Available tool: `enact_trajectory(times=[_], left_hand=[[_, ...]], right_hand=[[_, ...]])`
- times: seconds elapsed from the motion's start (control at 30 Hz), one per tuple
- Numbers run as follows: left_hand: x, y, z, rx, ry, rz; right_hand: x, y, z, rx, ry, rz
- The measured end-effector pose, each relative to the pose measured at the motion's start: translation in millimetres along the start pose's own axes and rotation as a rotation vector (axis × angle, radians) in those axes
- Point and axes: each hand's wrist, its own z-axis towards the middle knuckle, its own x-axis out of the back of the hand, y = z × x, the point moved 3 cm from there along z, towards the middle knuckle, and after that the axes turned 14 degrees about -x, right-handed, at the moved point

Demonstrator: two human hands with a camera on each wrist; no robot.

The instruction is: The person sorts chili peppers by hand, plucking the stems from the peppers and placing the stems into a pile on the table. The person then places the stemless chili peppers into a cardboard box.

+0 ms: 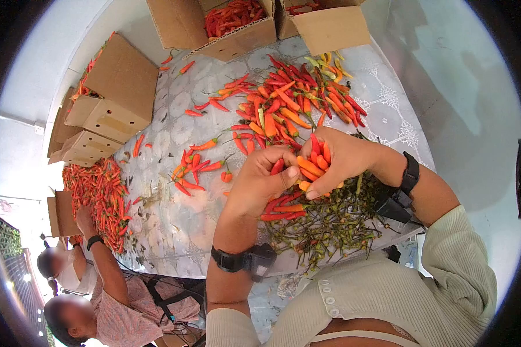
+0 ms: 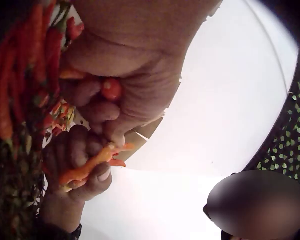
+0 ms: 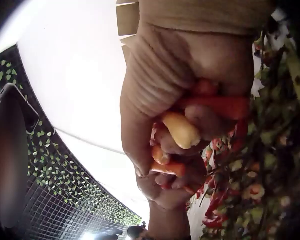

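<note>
In the head view my left hand (image 1: pixel 259 180) curls around a red chili pepper (image 1: pixel 277 166), whose end also shows in its palm in the left wrist view. My right hand (image 1: pixel 348 157) grips a bunch of orange and red chili peppers (image 1: pixel 311 166). The two hands meet over the near side of the table, left thumb and fingertips right at the bunch. A pale yellow-orange chili (image 3: pixel 182 131) pokes out between the right fingers in the right wrist view. Below the hands lies a heap of green stems (image 1: pixel 330 228), with several red chilies (image 1: pixel 285 215) beside it.
A large chili pile (image 1: pixel 283 101) spreads beyond the hands, with a smaller cluster (image 1: pixel 191 168) to the left. Cardboard boxes (image 1: pixel 231 43) of chilies line the far edge and left side (image 1: pixel 113 92). Another person's hand (image 1: pixel 85 221) is at a red chili heap (image 1: pixel 101 196).
</note>
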Motion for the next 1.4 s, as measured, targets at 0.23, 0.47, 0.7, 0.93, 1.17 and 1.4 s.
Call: enact_trajectory(times=[0.23,0.47,0.7,0.93,1.17,1.4], left_hand=[[13.7,-4.9,4.3,-0.059,0.13,-0.293],[35.2,-4.4,9.4,-0.282,0.472,0.528],[25.5,-4.9,14.9,-0.418,0.493,1.282],[24.5,-6.7,17.4,-0.231,0.394,1.392],[31.5,-11.3,14.4,-0.301,0.391,1.325],[19.4,-5.1,14.2,-0.231,0.422,1.332]], right_hand=[[9.4,6.9,0.7,0.066,-0.049,0.177],[34.4,23.1,18.6,0.138,0.001,0.902],[41.3,18.4,13.4,0.093,0.105,1.209],[33.6,24.1,19.1,0.058,0.002,1.047],[32.3,24.7,16.9,0.014,0.045,1.016],[30.4,17.4,11.8,-0.014,0.075,1.094]])
